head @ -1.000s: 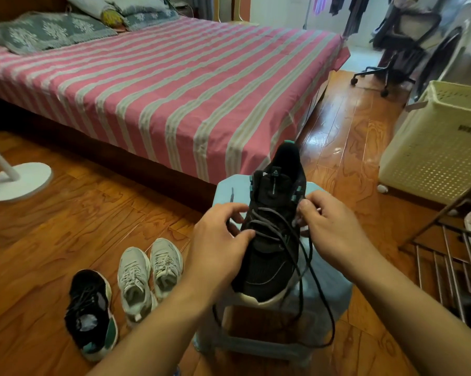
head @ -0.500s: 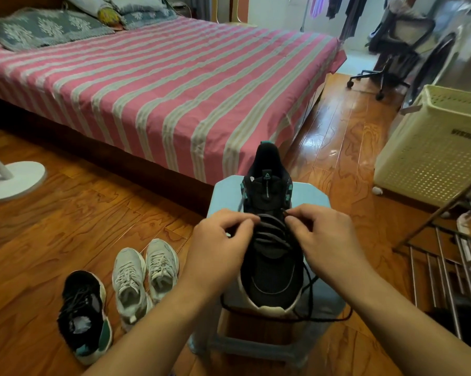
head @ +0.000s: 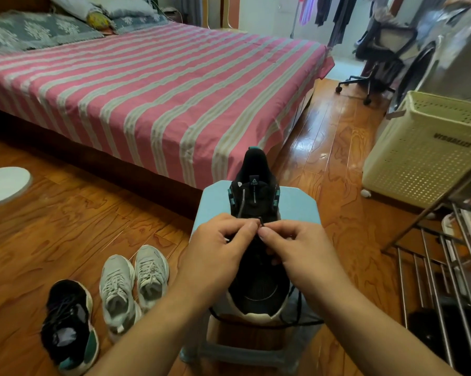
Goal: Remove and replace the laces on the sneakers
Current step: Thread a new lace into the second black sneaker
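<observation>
The black sneaker [head: 257, 270] sits on a light blue plastic stool [head: 296, 206], toe toward the person, heel toward the bed. Both hands meet over its tongue: the left hand [head: 218, 248] and right hand [head: 301, 249] each have fingers curled, thumb and forefinger pinching the black lace [head: 261, 222] where their tips nearly touch. Loose lace trails below the right wrist, over the stool's near edge. Down left of the left forearm, on the wooden floor [head: 79, 221], lie a pair of grey sneakers [head: 134, 280] and another black sneaker [head: 69, 324]. Beyond the hands stands a pink-striped bed [head: 153, 96]; off to the right, a cream laundry basket [head: 429, 150].
</observation>
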